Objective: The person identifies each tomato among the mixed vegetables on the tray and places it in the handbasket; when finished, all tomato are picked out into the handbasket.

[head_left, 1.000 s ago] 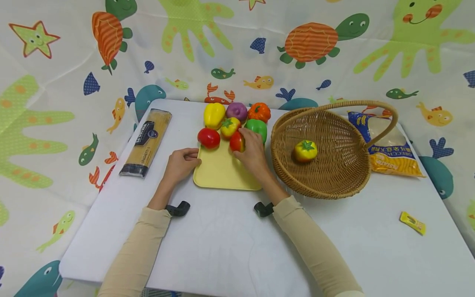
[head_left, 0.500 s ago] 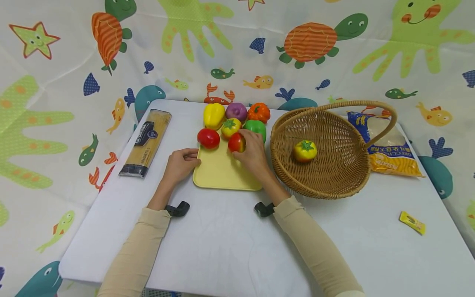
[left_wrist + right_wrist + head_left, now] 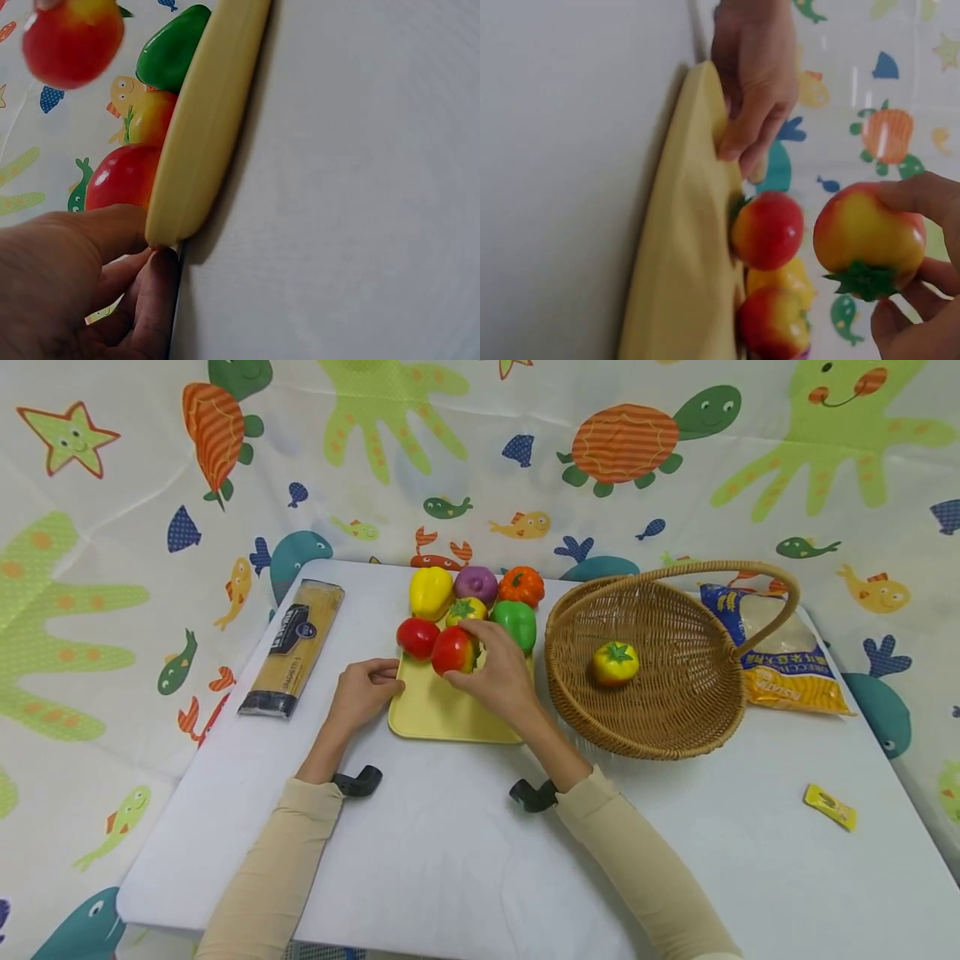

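My right hand [image 3: 498, 672] grips a red and yellow toy tomato [image 3: 452, 652] between thumb and fingers. In the right wrist view this tomato [image 3: 866, 232] hangs apart from the tray, its green leaves showing. My left hand [image 3: 365, 695] pinches the left edge of a pale yellow tray [image 3: 450, 714]; the thumb lies over the rim, fingers beneath, as the left wrist view shows. At the tray's far end sit a red toy tomato [image 3: 416, 638], a yellow-red one [image 3: 467, 610], a yellow pepper [image 3: 431, 593], a purple onion-like vegetable [image 3: 476, 585], an orange pumpkin [image 3: 521, 587] and a green pepper [image 3: 515, 625].
Right of the tray stands a wicker basket [image 3: 675, 693] with one yellow-red tomato [image 3: 616, 663] inside. A pasta bag [image 3: 795, 668] lies behind it, and a small yellow packet [image 3: 830, 807] at the right. To the left is a spaghetti pack [image 3: 296, 647].
My right hand has lifted the toy tomato and carried it to the left, over the tray. The left hand stays at the tray's edge.
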`<state>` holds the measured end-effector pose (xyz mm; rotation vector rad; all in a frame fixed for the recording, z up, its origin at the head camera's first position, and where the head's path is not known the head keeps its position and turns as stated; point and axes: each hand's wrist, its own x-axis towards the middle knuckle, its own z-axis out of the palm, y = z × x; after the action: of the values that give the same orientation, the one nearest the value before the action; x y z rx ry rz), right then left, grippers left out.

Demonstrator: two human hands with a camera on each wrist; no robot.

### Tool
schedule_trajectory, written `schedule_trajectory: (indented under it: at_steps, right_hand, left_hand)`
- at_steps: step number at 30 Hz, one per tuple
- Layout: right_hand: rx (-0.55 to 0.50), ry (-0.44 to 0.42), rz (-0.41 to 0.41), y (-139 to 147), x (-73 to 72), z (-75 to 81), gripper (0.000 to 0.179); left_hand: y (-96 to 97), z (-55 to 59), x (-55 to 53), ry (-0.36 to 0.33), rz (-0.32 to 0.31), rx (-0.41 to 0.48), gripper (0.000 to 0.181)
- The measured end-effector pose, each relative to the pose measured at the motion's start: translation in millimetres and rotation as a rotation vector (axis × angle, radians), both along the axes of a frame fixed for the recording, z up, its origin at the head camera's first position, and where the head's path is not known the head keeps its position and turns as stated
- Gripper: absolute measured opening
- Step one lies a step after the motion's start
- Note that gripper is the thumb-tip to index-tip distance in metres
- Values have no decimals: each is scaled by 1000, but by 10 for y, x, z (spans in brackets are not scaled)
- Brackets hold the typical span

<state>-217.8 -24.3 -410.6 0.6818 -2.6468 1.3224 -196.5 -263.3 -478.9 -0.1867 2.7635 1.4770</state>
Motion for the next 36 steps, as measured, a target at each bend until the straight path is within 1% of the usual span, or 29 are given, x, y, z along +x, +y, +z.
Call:
schedule_trajectory:
  at_steps: [2, 7, 10, 15, 18, 24, 29, 32, 36]
  right_hand:
    - [-39, 1, 32, -1, 47, 55, 68]
    - [-181, -4, 124, 19, 171, 194, 68]
    - [-245, 8, 178, 45, 245, 277, 68]
    - [-321, 30, 285, 125, 375, 426, 69]
    - [-349, 38, 352, 208, 456, 515, 68]
    - [-377, 46, 481, 435, 594, 664, 68]
    - [-356, 16, 544, 655, 659, 771, 72]
    - [-327, -7, 575, 809, 666, 848, 74]
    - [-266, -29, 602, 1037, 620, 935, 76]
  left_hand:
    - [-3, 1, -3, 4, -1, -3, 40]
    - [0, 13, -7, 8, -7, -4, 40]
    - [4, 16, -10, 7, -6, -1, 40]
    - [-3, 9, -14, -1, -10, 2, 40]
    - [-7, 10, -16, 1, -15, 4, 40]
    - [-6, 13, -18, 14, -4, -8, 40]
    - [4, 21, -1, 16, -2, -16, 40]
    - [7, 21, 4, 12, -2, -16, 40]
    - [5, 26, 7, 10, -4, -2, 40]
